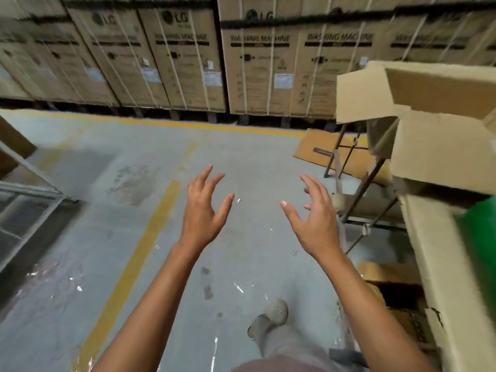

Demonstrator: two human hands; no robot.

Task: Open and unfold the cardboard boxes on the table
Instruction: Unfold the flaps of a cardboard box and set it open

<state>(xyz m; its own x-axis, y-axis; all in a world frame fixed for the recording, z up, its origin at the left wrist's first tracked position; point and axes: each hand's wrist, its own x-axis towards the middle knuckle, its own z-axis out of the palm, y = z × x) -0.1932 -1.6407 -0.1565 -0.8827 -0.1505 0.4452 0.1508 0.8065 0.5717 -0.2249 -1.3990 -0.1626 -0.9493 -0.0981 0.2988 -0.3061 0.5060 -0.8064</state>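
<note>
Cardboard boxes (440,146): stacked at far right of view, brown, blurred. Uppermost one has a flap (359,95) hanging open toward the aisle. Thin metal frame legs (359,189) show beneath the stack; whether the boxes sit directly on that frame I cannot tell.

Neither hand touches the boxes. Right hand (314,221) is raised in the air just left of the stack, fingers spread and slightly hooked, holding nothing. Left hand (204,210) is farther left of the stack, level with the right, fingers likewise spread, holding nothing. Palms face each other with a gap between.

A green object (480,237) sits under the stack at the frame edge; cut off, unidentifiable. A flattened cardboard sheet (316,149) lies on the floor behind the frame legs. Below the stack, toward the viewer, one grey shoe (273,312) stands on the concrete. A yellow floor line (139,253) runs well left of the boxes. Behind the stack, a row of tall strapped cartons (257,71) printed "WASHING MACHINE".
</note>
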